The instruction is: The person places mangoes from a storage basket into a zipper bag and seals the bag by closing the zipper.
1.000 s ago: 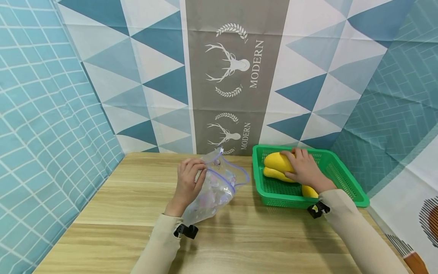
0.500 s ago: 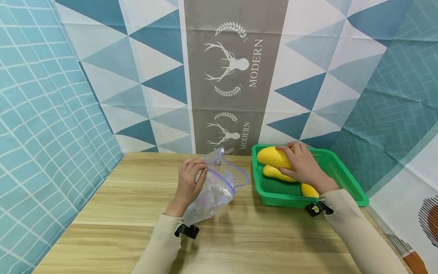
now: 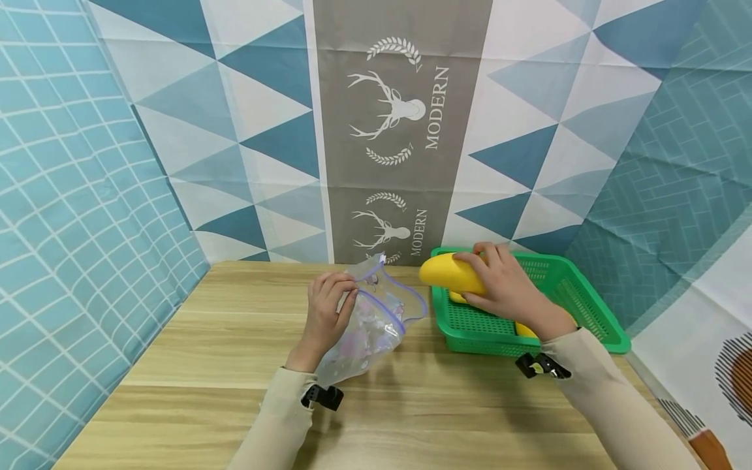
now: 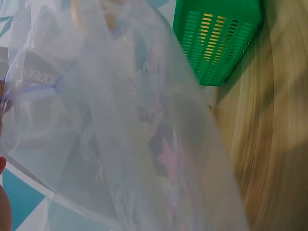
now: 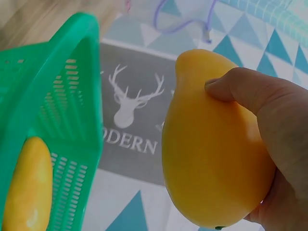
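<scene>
A plump yellow mango (image 5: 211, 149) is gripped in my right hand (image 3: 502, 287), thumb on one side and fingers round the other. In the head view this mango (image 3: 449, 271) hangs over the left rim of the green basket (image 3: 487, 346). My left hand (image 3: 330, 313) pinches the upper edge of a clear zip bag (image 3: 364, 339) with a purple seal, its mouth spread toward the basket. The bag (image 4: 159, 125) has printed figures and a pink star, and fills much of the left wrist view.
More yellow fruit (image 5: 29, 187) lies in the basket, one piece partly under my right wrist. The basket stands at the right on the wooden table (image 3: 223, 365). A patterned wall cloth (image 3: 405, 163) hangs right behind the table's back edge.
My right hand has lifted the mango off the other fruit and carried it left, over the basket's rim toward the bag. The left hand and bag stay nearly still.
</scene>
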A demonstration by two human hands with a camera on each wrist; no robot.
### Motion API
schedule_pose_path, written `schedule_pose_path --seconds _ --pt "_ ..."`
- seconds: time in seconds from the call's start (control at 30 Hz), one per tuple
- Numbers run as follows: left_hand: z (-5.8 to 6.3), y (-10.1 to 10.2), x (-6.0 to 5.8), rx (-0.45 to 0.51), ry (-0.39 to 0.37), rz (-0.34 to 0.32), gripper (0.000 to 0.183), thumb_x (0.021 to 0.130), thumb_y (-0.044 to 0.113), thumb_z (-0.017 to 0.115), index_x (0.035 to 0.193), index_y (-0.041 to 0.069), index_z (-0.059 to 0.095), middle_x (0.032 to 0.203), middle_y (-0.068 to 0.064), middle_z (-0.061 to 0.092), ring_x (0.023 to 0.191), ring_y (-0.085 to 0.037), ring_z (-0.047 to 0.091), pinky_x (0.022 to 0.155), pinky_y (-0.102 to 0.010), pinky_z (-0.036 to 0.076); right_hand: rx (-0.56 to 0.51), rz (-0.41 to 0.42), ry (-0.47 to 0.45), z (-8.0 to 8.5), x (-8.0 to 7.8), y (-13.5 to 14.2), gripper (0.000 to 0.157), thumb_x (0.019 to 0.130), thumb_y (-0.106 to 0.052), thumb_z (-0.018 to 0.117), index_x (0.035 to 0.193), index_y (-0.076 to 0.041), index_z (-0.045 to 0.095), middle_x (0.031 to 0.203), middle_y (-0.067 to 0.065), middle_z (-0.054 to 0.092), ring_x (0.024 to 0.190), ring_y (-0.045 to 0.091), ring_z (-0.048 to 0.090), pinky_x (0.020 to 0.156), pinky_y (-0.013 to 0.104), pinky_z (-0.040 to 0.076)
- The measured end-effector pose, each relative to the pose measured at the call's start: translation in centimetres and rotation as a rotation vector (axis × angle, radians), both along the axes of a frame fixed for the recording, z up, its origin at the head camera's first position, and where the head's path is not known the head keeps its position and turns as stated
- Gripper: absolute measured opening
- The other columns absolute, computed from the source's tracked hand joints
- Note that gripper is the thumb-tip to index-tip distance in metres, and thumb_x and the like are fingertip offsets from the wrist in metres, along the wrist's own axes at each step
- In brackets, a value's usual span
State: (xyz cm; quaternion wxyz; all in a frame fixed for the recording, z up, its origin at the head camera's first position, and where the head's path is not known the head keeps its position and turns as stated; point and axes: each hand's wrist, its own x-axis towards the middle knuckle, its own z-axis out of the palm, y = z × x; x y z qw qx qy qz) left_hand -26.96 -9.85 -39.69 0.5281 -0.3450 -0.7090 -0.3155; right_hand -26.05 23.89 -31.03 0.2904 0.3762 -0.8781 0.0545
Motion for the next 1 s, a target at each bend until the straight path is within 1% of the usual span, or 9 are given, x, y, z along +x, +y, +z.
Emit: schedule_pose_path --seconds 0.2,0.37,0.5,0.67,0.77,1.0 --pt "0.0 0.2 0.2 0.002 -0.014 -0.001 0.027 0.106 0.025 0.049 0.094 0.005 0.063 0.102 -0.01 0.064 0.098 -0.032 0.052 0.081 -0.048 0.033 -0.01 0.059 0.011 0.3 0.7 -1.2 0.068 0.077 -0.022 0.087 0.133 -0.009 0.051 0.117 0.023 0.046 0.095 0.038 0.046 0.077 0.049 0.042" --pt "0.0 0.4 0.1 0.009 -0.013 -0.009 0.027 0.106 0.026 0.05 0.094 0.005 0.063 0.102 -0.01 0.064 0.098 -0.032 0.052 0.081 -0.048 0.033 -0.008 0.089 -0.02 0.4 1.2 -2.2 0.067 0.077 -0.022 0.086 0.133 -0.013 0.051 0.117 0.02 0.047 0.1 0.037 0.046 0.079 0.049 0.042" --pt "0.0 0.6 0.0 0.012 -0.009 -0.016 0.027 0.106 0.026 0.05 0.094 0.005 0.063 0.101 -0.01 0.064 0.098 -0.032 0.053 0.081 -0.048 0.032 0.004 0.109 -0.036 0.4 1.5 -2.8 0.068 0.077 -0.022 0.086 0.134 -0.013 0.05 0.118 0.019 0.048 0.101 0.036 0.046 0.08 0.049 0.043" --pt "0.1 0.8 0.1 0.01 -0.013 -0.021 0.027 0.106 0.025 0.05 0.094 0.005 0.063 0.102 -0.01 0.064 0.098 -0.032 0.053 0.081 -0.047 0.032 0.03 0.139 -0.044 0.1 1.4 -3.6 0.07 0.077 -0.023 0.087 0.136 -0.014 0.048 0.12 0.019 0.048 0.103 0.036 0.047 0.084 0.05 0.043" --pt "0.2 0.9 0.2 0.012 -0.013 -0.028 0.026 0.106 0.025 0.05 0.094 0.005 0.063 0.102 -0.01 0.064 0.098 -0.032 0.053 0.081 -0.047 0.033 0.049 0.16 -0.031 -0.1 1.3 -4.2 0.072 0.076 -0.023 0.088 0.136 -0.014 0.048 0.121 0.019 0.049 0.105 0.037 0.048 0.086 0.052 0.043" --pt "0.3 1.4 0.3 0.016 -0.003 -0.041 0.026 0.105 0.025 0.051 0.095 0.004 0.063 0.102 -0.011 0.064 0.098 -0.033 0.053 0.08 -0.047 0.033 0.078 0.193 -0.003 -0.2 0.9 -5.7 0.067 0.074 -0.023 0.088 0.131 -0.016 0.053 0.121 0.017 0.052 0.105 0.035 0.049 0.089 0.05 0.044"
